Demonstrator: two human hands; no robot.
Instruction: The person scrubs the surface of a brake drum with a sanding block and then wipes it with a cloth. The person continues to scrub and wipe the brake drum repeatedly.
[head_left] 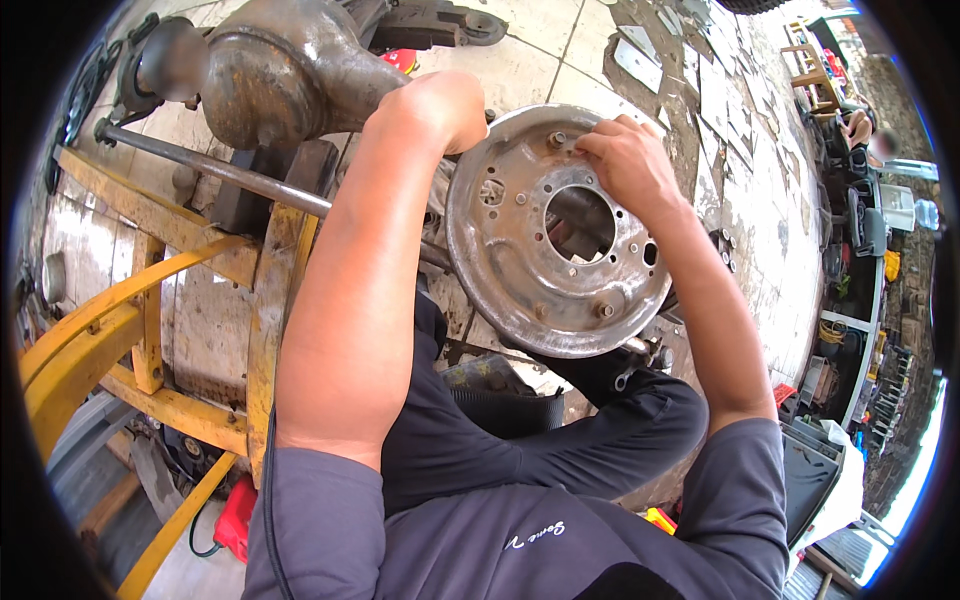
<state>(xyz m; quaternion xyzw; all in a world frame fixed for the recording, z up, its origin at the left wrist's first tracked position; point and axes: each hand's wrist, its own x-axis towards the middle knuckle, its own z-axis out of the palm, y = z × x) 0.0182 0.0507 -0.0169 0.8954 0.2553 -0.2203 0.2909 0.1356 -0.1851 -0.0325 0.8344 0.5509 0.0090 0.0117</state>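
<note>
A round, worn metal brake backing plate (500,270) stands in front of me, with a large centre hole and a ring of small holes. My left hand (445,110) is closed at the plate's upper left edge. Its fingers curl away from view, so what they grip is hidden; a small dark tip shows beside them. At the plate's upper right, my right hand (630,165) touches the face with bent, closed fingers, close to a bolt (557,140). Anything small between those fingertips cannot be made out. Another bolt (605,311) sits low on the plate.
A rusty axle housing (265,85) lies at the upper left, beside a long metal rod (215,165). Yellow metal framing (190,400) stands at my left. A ring-ended wrench (623,380) is by my leg. Broken tile pieces (715,95) litter the far floor. Shelving with tools (865,370) lines the right.
</note>
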